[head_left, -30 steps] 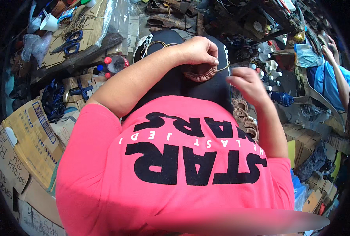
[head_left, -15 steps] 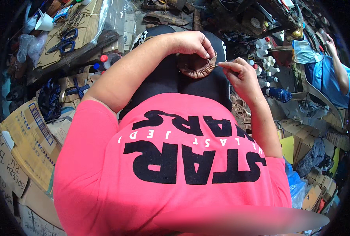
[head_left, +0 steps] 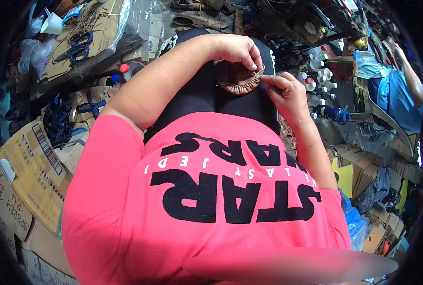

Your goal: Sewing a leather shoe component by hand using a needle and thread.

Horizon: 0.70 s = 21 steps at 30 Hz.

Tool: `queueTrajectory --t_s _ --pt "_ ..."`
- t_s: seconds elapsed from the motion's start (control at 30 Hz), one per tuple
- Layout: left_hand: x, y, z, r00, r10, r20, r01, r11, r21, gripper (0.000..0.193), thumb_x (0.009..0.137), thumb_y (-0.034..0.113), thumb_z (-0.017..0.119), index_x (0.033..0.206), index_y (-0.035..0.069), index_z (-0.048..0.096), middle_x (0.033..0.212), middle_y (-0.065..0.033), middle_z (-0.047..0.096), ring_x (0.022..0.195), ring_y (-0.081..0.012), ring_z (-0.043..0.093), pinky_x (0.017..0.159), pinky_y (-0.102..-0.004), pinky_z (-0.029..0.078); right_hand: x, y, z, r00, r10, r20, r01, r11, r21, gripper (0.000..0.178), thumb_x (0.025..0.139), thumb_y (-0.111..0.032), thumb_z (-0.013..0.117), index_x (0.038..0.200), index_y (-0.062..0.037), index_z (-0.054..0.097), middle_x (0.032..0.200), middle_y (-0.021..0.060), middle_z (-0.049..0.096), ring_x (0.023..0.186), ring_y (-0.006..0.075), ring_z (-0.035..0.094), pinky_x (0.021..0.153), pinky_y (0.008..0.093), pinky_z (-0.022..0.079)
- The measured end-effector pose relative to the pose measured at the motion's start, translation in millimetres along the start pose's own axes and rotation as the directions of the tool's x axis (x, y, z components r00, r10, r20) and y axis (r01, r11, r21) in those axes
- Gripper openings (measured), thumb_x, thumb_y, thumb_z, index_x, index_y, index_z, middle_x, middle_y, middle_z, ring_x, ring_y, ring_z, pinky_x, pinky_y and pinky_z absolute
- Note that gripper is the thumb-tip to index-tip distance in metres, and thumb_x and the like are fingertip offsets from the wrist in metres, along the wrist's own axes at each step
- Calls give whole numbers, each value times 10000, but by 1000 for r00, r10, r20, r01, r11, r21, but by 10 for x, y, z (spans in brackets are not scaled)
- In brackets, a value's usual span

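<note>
A brown leather shoe upper (head_left: 240, 87) with a gathered, pleated rim rests over my dark-trousered thighs. My left hand (head_left: 241, 51) reaches across from the left and grips its far right edge between thumb and fingers. At that same edge is my right hand (head_left: 286, 92), thumb and forefinger pinched together, the other fingers curled. Whatever is between those fingertips is too small to make out. Part of the upper's far side is hidden under my left hand.
Blue-handled scissors (head_left: 76, 50) lie on cardboard sheets to the left, near a white cup (head_left: 52, 23). Cardboard boxes (head_left: 33, 161) stand lower left. Several bottles (head_left: 324, 74) crowd the right, beyond which sits a person in blue (head_left: 397, 92). Brown shoes (head_left: 197, 20) lie ahead.
My right hand has shifted slightly left, its fingertips now meeting the upper's pleated edge. My left hand keeps its grip on the upper.
</note>
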<state>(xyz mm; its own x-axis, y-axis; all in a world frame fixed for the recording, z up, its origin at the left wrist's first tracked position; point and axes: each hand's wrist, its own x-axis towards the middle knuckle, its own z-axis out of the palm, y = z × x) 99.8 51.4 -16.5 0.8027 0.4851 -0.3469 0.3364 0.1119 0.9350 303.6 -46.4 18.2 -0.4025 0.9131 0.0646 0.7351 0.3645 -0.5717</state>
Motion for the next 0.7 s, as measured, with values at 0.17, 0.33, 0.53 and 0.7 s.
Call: queueTrajectory --t_s 0.17,0.33,0.53,0.7 --pt "-14 25 -26 992 115 46 -121 976 183 215 796 97 652 1002 45 690 903 -18 686 822 -95 605 790 -251 466 188 261 -125 987 6 162 -27 992 126 188 781 -70 670 949 -140 714 734 60 526 708 185 576 654 297 464" --pt "44 -2 -11 984 176 41 -180 943 279 227 763 77 683 988 53 694 900 -29 689 821 -97 609 779 -252 472 295 581 -82 920 32 390 -239 836 494 231 784 -26 669 1000 -97 709 844 8 611 869 95 561 778 250 450" --pt "23 75 -3 997 82 6 -80 948 307 251 741 69 691 991 64 691 924 -46 680 839 -112 609 763 -263 476 246 442 153 914 174 366 -391 616 684 186 724 -48 743 907 -53 710 874 0 644 835 83 564 748 227 459" --pt "-146 -93 78 912 313 -266 -141 847 513 387 723 8 631 1103 81 642 907 -76 634 890 -160 594 768 -284 471 180 243 15 992 -6 129 -36 945 325 191 757 -59 714 945 -95 711 711 0 482 683 96 474 634 236 417"
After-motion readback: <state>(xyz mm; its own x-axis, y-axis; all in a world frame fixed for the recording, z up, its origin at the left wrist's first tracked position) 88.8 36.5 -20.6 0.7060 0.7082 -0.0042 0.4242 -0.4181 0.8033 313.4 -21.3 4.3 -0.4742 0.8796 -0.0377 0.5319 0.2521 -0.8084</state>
